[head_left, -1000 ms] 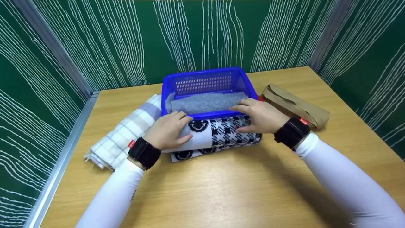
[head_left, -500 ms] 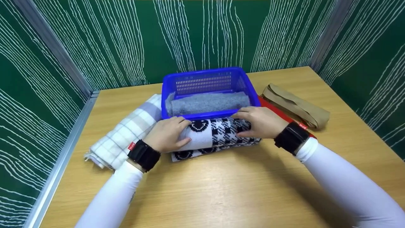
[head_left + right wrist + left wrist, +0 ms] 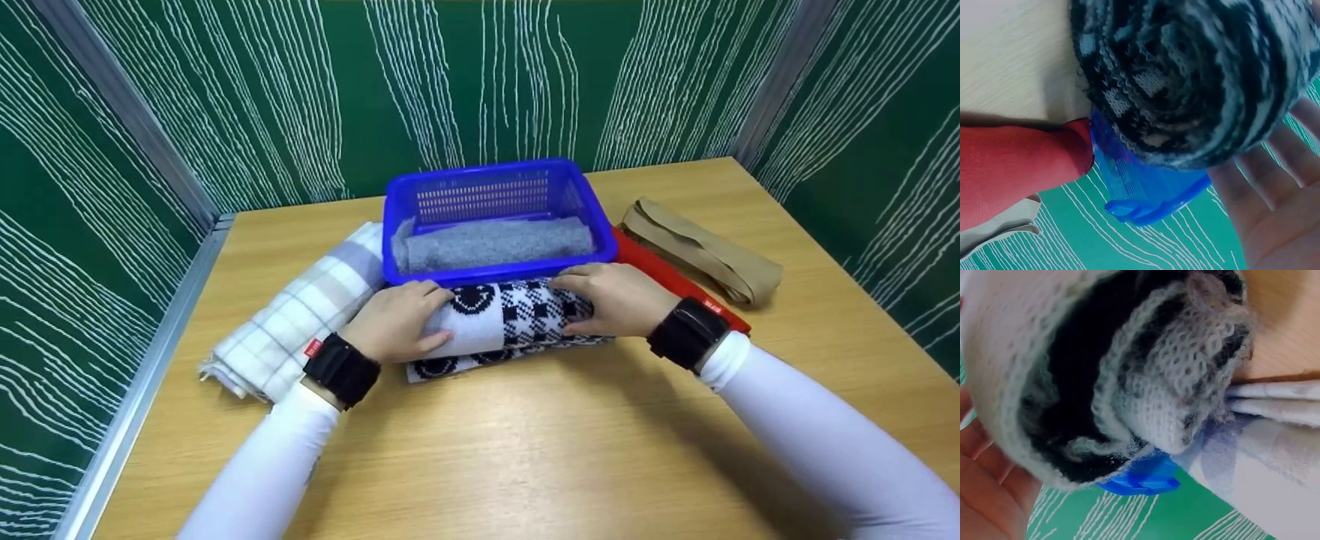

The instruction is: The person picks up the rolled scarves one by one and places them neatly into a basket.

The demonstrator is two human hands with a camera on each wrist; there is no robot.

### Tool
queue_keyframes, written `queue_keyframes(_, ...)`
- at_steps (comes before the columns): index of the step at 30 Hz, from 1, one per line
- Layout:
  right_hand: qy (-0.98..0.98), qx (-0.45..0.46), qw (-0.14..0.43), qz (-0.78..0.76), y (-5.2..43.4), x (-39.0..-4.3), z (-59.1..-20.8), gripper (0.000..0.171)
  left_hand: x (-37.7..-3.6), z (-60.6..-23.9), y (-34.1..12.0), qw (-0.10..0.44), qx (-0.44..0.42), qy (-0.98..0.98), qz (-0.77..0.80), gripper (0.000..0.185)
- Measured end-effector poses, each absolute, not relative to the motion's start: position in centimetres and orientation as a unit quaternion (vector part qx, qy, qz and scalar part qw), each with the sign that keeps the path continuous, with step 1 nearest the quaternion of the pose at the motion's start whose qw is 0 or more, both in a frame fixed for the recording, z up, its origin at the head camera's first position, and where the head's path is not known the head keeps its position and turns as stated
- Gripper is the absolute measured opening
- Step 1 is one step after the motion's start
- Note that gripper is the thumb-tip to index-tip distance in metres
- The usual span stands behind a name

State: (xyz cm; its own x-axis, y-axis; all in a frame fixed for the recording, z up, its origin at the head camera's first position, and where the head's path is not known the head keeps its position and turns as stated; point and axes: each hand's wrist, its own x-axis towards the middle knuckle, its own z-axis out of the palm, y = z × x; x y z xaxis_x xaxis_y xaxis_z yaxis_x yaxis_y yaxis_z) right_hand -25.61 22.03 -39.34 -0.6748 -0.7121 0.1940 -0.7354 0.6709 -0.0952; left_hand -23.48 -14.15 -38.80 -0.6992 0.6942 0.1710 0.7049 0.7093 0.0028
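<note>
Left hand and right hand grip patterned roll beside basket rim.

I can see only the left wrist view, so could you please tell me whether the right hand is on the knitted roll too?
Observer: Yes, the head view shows the right hand holding the knitted roll near its right end.
Operator: Thank you; is there anything inside the blue basket?
Observer: A gray cloth lies inside, along the near wall.
Operator: And is anything lying to the right of it?
Observer: Yes, the right wrist view shows a red cloth there.
</note>
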Motion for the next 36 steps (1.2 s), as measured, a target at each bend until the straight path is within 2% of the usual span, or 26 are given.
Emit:
queue_keyframes(12,-0.917,0.388,0.073,0.057,21.5,-25.4,-40.2,0.086,-23.2,-39.0,-14.0,0.075,-0.397,-0.914,-0.024,0.048)
queue_keyframes(25,-0.931,0.362,0.032,0.028,20.5,-25.3,-40.3,0.103,-22.6,-39.1,-13.9,0.103,-0.432,-0.896,0.006,0.037)
queue_keyframes(30,-0.930,0.366,0.016,0.018,20.1,-25.6,-40.4,0.110,-22.6,-39.1,-14.1,0.095,-0.431,-0.897,-0.013,0.045)
queue_keyframes(36,-0.933,0.359,-0.002,0.002,19.6,-25.9,-40.7,0.115,-23.1,-39.1,-14.2,0.055,-0.405,-0.912,-0.042,0.062)
